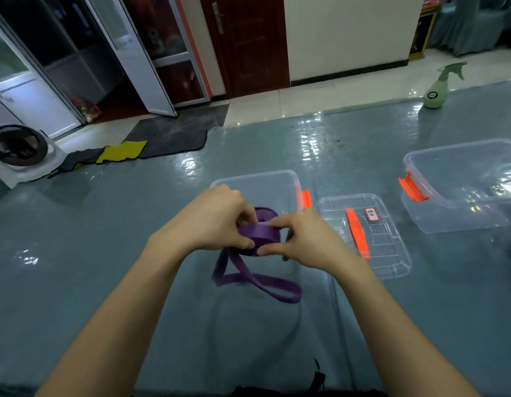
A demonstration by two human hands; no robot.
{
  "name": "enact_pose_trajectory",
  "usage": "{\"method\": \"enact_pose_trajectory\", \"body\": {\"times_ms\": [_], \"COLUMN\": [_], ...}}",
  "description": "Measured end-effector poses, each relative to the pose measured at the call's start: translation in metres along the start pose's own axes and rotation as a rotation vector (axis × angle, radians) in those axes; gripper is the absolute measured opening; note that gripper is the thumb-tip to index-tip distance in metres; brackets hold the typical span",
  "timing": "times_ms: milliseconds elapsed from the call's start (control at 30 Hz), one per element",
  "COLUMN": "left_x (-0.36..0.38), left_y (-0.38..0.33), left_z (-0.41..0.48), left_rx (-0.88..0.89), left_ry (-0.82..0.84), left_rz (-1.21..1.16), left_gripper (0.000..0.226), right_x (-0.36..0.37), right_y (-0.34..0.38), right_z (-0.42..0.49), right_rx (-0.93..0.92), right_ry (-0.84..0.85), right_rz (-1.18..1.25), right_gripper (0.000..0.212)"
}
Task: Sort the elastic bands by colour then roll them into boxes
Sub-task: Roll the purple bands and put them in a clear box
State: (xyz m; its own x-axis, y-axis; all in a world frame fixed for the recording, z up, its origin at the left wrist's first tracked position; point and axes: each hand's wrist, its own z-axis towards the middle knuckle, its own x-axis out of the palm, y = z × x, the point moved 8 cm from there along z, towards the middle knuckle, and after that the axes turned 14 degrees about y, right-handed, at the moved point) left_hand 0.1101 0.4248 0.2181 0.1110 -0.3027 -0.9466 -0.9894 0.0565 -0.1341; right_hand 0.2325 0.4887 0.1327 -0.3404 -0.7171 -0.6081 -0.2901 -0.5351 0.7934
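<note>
Caught at the rolling step. Noted purple elastic band (pixel 258 239) part-wound into a flat coil, held just above the table (pixel 105 267) and in front of the near clear box (pixel 277 179). Saw its loose tail trailing down onto the table toward the body. Gripped the coil with left hand (pixel 217 222), fingers curled round it; pinched its right edge with right hand (pixel 306 242), thumb and forefinger closed on it. Judged next: wind the tail round the coil under steady tension, then lower the roll into the box without letting it spring. Recorded both forearms extended forward, wrists turned inward.
</note>
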Motion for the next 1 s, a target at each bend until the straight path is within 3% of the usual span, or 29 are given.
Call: {"method": "enact_pose_trajectory", "body": {"times_ms": [67,233,333,433,533,700,833,1000], "left_x": [0.002,0.038,0.059,0.065,0.061,0.033,-0.011,-0.085], "left_y": [0.000,0.029,0.034,0.038,0.047,0.060,0.059,0.080], "left_z": [0.004,-0.002,-0.011,-0.020,-0.029,-0.041,-0.052,-0.074], "left_rx": [0.004,0.043,0.097,0.107,0.073,-0.048,-0.083,-0.013], "left_ry": [0.011,0.061,-0.030,-0.120,-0.139,-0.048,-0.025,-0.117], "left_rz": [0.003,-0.670,-0.914,-1.022,-0.977,-0.628,-0.252,-0.189], "left_gripper": [0.031,0.038,0.046,0.050,0.042,0.034,0.029,0.034], "right_x": [0.005,0.006,0.007,0.019,0.034,0.020,0.007,-0.026], "right_y": [-0.008,-0.024,-0.031,-0.032,-0.028,0.013,0.072,0.149], "right_z": [-0.003,-0.026,-0.034,-0.034,-0.026,0.007,0.040,0.076], "right_rx": [0.002,-0.069,-0.076,-0.085,-0.049,-0.008,-0.064,-0.146], "right_ry": [-0.013,-0.068,-0.105,-0.104,-0.047,0.033,0.149,0.151], "right_rz": [0.055,0.550,0.774,0.834,0.856,0.411,0.114,-0.290], "right_gripper": [0.045,0.038,0.035,0.034,0.040,0.061,0.037,0.035]}}
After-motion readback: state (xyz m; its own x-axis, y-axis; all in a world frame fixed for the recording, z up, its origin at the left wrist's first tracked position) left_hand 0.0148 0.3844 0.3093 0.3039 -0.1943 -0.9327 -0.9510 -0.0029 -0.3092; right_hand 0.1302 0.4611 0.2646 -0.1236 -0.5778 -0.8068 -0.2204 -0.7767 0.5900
